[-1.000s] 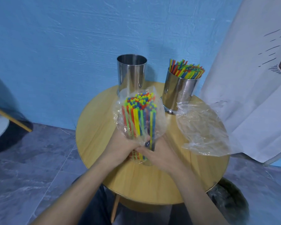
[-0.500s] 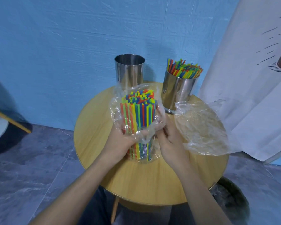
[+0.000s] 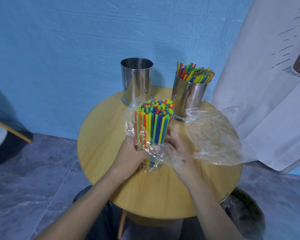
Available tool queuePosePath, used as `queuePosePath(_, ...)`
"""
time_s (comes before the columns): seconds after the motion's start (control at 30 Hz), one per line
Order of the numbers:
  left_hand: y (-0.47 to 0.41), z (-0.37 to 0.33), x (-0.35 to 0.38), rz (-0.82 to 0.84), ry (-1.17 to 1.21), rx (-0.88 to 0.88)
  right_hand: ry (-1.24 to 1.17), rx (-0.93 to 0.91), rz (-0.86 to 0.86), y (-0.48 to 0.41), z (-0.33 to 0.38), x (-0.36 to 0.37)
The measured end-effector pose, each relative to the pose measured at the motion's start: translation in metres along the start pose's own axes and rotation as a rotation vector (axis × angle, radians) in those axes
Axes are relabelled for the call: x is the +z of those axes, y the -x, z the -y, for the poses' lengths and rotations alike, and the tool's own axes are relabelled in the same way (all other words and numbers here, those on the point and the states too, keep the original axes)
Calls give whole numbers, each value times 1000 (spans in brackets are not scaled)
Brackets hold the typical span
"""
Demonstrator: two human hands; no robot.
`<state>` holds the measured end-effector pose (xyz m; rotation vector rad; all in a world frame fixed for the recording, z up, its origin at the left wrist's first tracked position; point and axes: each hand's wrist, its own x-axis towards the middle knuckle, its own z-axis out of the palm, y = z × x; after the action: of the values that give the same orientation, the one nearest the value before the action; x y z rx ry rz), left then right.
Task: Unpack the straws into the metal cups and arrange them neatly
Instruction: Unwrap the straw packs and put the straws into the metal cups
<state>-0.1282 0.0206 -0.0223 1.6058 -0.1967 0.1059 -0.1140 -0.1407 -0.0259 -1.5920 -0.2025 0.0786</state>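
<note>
- Straw bundle stands upright over the round table, clear wrapper loose around it (tips bare); left hand grips its lower half
- Right hand, fingers fairly straight, rests against the bundle's right side; film drapes over it
- Behind: empty metal cup; filled metal cup, a crumpled plastic bag just beside it

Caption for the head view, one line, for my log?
Left hand grips a plastic-wrapped straw bundle upright at the table; right hand touches the wrap.

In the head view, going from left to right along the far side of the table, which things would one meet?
The empty metal cup → metal cup filled with straws → white curtain.
</note>
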Motion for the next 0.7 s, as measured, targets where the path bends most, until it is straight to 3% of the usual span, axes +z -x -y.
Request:
queuePosePath(0.1, 3, -1, 0, 7, 19, 38, 55, -13, 114, -3, -18, -13)
queuePosePath(0.2, 4, -1, -2, 20, 16, 60, 42, 123, 112, -3, -16, -8)
queuePosePath(0.33, 7, -6, -3, 111, -16, 63, 119, 25, 122, 1, 1, 3)
queuePosePath(0.57, 4, -9, -40, 332, -119, -142, 132, 75, 68, -3, 1, 6)
queuePosePath(0.7, 2, -4, -40, 236, -63, -319, 141, 100, 61, -2, 6, 9)
